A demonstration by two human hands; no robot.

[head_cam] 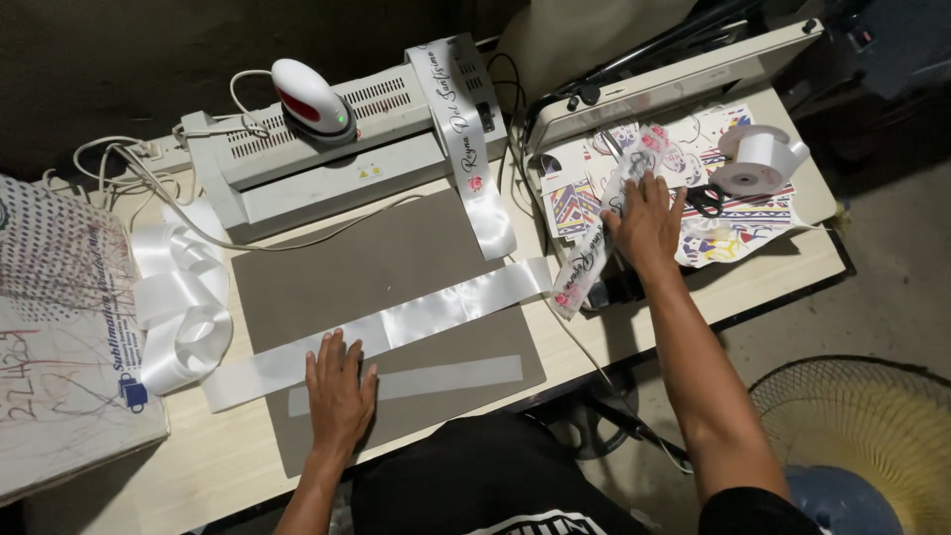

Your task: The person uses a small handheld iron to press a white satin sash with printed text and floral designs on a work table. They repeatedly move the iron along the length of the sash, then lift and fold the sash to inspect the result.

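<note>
My left hand (339,388) lies flat, fingers spread, pressing a long white satin ribbon (416,319) onto a grey mat (347,263). Just below the ribbon on the mat sits a narrow white paper strip (446,376). My right hand (646,223) reaches to the right and rests on a printed ribbon strip (592,253) that hangs off a pile of printed sheets (584,203); its fingers are on the strip, and whether they pinch it is unclear. Another printed white ribbon (474,149) drapes over the laminator.
A grey laminator (297,159) stands at the back with a small white and red iron (309,99) on top. Loose white ribbon loops (183,297) lie left. Black scissors (705,198) and a white ribbon roll (758,163) sit right. A fan (862,426) stands on the floor.
</note>
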